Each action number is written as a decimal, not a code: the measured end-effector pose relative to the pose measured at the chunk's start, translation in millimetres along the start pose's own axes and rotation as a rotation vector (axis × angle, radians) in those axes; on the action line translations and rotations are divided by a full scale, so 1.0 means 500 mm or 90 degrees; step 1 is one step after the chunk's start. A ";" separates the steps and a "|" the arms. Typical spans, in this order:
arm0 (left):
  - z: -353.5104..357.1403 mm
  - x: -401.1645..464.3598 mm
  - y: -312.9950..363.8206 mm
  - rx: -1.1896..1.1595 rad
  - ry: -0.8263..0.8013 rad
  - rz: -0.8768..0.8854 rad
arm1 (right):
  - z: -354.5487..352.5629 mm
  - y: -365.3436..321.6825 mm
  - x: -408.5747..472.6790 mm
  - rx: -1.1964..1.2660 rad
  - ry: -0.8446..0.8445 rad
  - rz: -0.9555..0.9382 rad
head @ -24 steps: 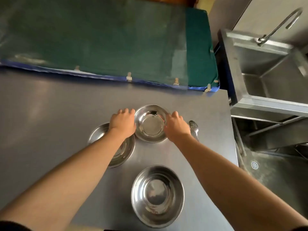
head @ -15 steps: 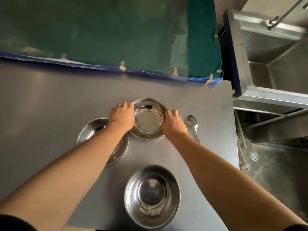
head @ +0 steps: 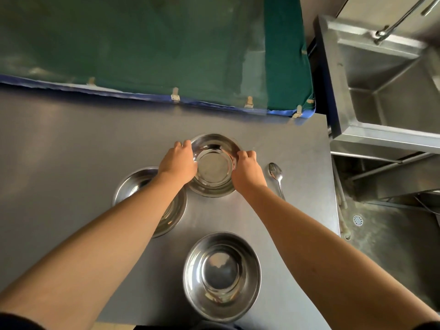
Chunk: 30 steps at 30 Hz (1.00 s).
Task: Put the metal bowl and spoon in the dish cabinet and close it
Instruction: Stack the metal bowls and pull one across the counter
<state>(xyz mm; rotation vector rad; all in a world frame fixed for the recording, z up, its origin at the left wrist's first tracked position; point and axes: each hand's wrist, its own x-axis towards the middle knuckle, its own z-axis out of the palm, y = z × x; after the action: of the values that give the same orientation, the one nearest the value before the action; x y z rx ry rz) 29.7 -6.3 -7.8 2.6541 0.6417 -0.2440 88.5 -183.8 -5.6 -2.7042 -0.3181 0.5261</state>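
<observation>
A shiny metal bowl (head: 214, 163) sits at the far middle of the steel table (head: 71, 151). My left hand (head: 177, 163) grips its left rim and my right hand (head: 247, 171) grips its right rim, fingers curled over the edge. The bowl looks slightly tipped toward me. A metal spoon (head: 276, 175) lies on the table just right of my right hand, bowl end pointing away. No dish cabinet is in view.
Two more metal bowls stand nearer: one (head: 152, 198) under my left forearm, one (head: 221, 277) near the front edge. A green cloth-covered surface (head: 142, 48) lies beyond the table. A steel sink (head: 385, 75) with a tap stands to the right, with floor below.
Both hands have closed tighter on the far bowl's rim, and the bowl has tipped up a little. The camera has moved closer and downward. The spoon has stayed put.
</observation>
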 end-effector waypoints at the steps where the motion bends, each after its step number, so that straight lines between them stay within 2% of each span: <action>1: -0.011 -0.005 0.000 -0.008 0.009 0.002 | -0.008 -0.007 -0.004 0.004 0.007 -0.003; 6: -0.066 -0.042 -0.019 -0.036 0.060 0.012 | -0.038 -0.053 -0.029 0.015 0.033 -0.022; 12: -0.113 -0.120 -0.105 -0.057 0.101 -0.026 | -0.012 -0.132 -0.085 0.018 0.020 -0.077; 21: -0.102 -0.220 -0.237 -0.078 0.112 -0.109 | 0.068 -0.220 -0.157 -0.014 -0.046 -0.140; 30: -0.047 -0.256 -0.287 -0.121 0.081 -0.141 | 0.134 -0.220 -0.181 -0.088 -0.094 -0.152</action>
<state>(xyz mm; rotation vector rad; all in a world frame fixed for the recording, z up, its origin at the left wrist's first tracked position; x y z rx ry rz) -148.8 69.5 -2.0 2.4313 0.9531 -0.0716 -36.5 -89.1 8.6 -2.7107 -0.7319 0.6547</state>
